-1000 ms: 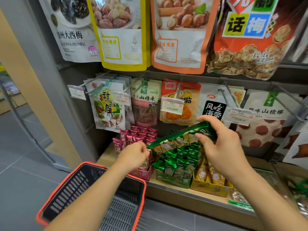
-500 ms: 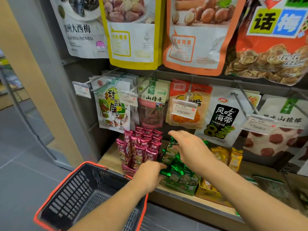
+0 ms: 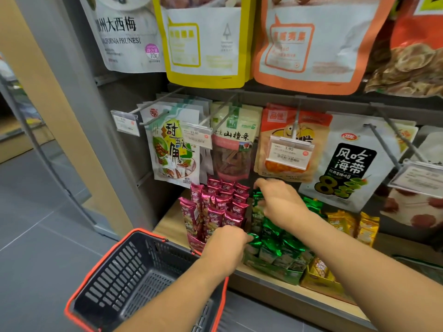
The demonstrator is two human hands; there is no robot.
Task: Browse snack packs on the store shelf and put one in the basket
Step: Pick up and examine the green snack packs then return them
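Head view, read left to right. The basket hung low at the left, below the shelf edge, and no snack pack was visible inside it. Next to it, the magenta packs stood upright in their tray, untouched.

The left hand had stayed at the front left corner of the green packs. Its fingers were curled, with the tips against the foil top of a front pack. The back of the hand hid them, so a grip could not be confirmed.

The main change concerned the right hand. One second before, it had held a single green pack raised clear of the tray, label up, as if for inspection. Half a second before, it had come down to the tray. At this moment it lay over the back row, fingers and thumb bent downward and apparently pinching the top of a green pack standing among the others. Motion blur prevented a firmer reading.

The yellow packs to the right were undisturbed.

Assessment: the inspected item appeared to have been returned to the tray instead of being selected. Browsing was therefore under way, and the transfer to the basket was not yet done. All candidate packs remained on the shelf.
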